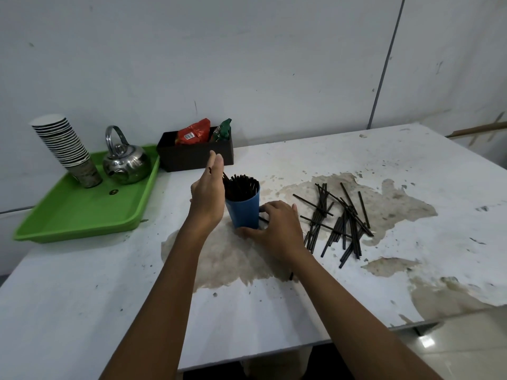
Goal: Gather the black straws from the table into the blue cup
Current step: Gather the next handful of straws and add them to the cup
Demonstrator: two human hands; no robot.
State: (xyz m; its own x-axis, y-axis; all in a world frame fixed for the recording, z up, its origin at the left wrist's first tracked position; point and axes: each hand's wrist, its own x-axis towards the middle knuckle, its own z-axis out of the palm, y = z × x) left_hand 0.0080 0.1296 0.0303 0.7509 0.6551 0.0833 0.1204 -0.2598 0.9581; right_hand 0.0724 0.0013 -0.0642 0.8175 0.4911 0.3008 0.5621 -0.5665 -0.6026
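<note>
Black straws (336, 223) lie right of right hand (274, 227) beside blue cup (244, 211).

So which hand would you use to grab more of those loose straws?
The right hand, probably. It is low by the blue cup, next to the loose straws; the left hand is raised on the cup's far side.

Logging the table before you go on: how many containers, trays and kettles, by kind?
Blue cup: 1
Cup stack: 1
Black box: 1
Green tray: 1
Kettle: 1
Total: 5
</note>
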